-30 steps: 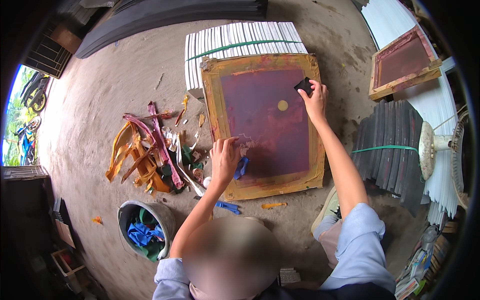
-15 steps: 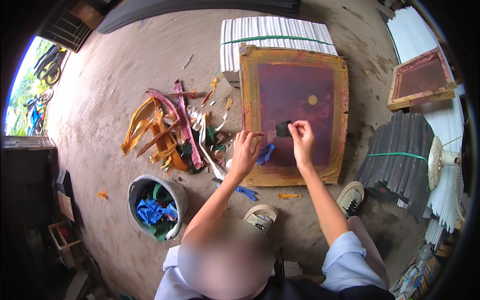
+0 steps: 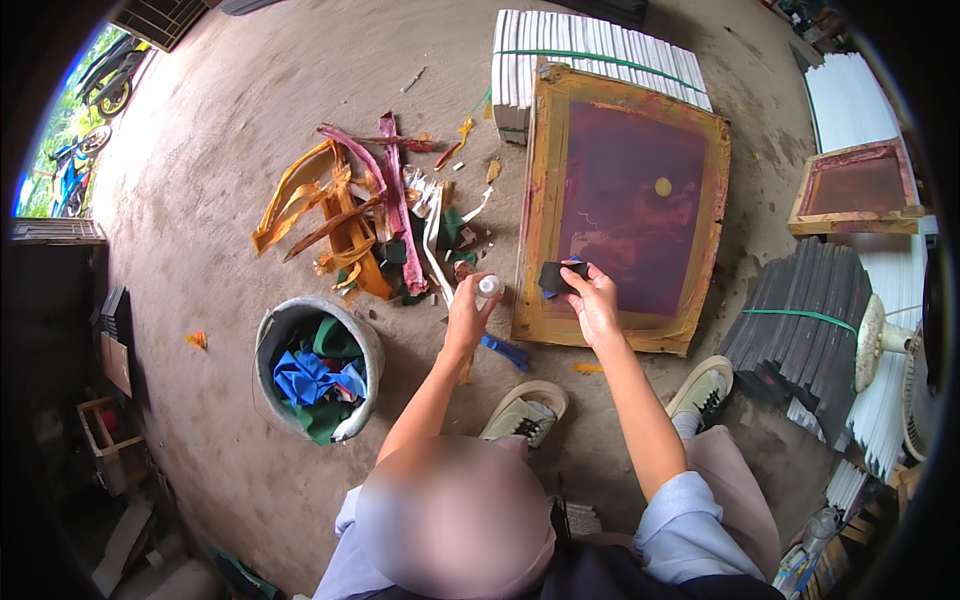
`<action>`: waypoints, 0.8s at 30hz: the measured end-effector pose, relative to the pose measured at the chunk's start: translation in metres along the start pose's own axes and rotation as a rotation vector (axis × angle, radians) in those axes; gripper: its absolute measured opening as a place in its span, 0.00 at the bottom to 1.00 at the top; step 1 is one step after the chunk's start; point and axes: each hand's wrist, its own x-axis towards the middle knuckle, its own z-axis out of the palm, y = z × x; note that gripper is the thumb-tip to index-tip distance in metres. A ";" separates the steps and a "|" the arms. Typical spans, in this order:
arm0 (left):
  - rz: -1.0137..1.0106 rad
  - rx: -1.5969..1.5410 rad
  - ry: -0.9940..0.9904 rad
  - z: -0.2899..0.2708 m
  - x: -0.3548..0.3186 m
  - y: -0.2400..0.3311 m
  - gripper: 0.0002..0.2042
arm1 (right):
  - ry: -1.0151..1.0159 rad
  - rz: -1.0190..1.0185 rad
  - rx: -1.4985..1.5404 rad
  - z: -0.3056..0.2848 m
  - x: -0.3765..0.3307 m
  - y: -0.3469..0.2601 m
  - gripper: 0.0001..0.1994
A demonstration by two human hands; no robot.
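The big wooden printing frame (image 3: 625, 200), its mesh stained dark red, lies flat on the floor just ahead of the right hand (image 3: 594, 300), propped at its far end on a bundle of white slats (image 3: 590, 55). That hand pinches a small dark pad (image 3: 560, 277) against the frame's near edge. To its left, the left hand (image 3: 470, 318) is closed round a small white bottle (image 3: 489, 286), held clear of the frame over bare floor.

I'd judge the risk is a spill: tip the bottle too far and liquid misses the pad, running onto the mesh or floor. Pressing hard on the tilted frame could also make it slide off the slats.

Counted: two frames, the second smaller one (image 3: 853, 188) well off to the right; one bucket of rags (image 3: 318, 368) left of the left hand; one bottle; one pad.
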 end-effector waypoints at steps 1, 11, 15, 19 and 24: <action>0.029 -0.099 0.012 0.000 0.004 0.004 0.20 | 0.019 -0.006 -0.006 -0.001 -0.003 -0.006 0.08; 0.199 -0.191 -0.459 0.017 0.055 0.123 0.20 | 0.178 -0.132 -0.109 -0.047 -0.012 -0.062 0.08; 0.446 0.071 -0.449 0.054 0.066 0.148 0.21 | 0.191 -0.151 -0.071 -0.073 -0.008 -0.072 0.09; 0.466 0.317 -0.448 0.078 0.069 0.170 0.19 | 0.175 -0.153 -0.042 -0.095 -0.007 -0.076 0.10; 0.496 0.418 -0.428 0.097 0.068 0.182 0.17 | 0.201 -0.148 -0.061 -0.113 -0.002 -0.074 0.11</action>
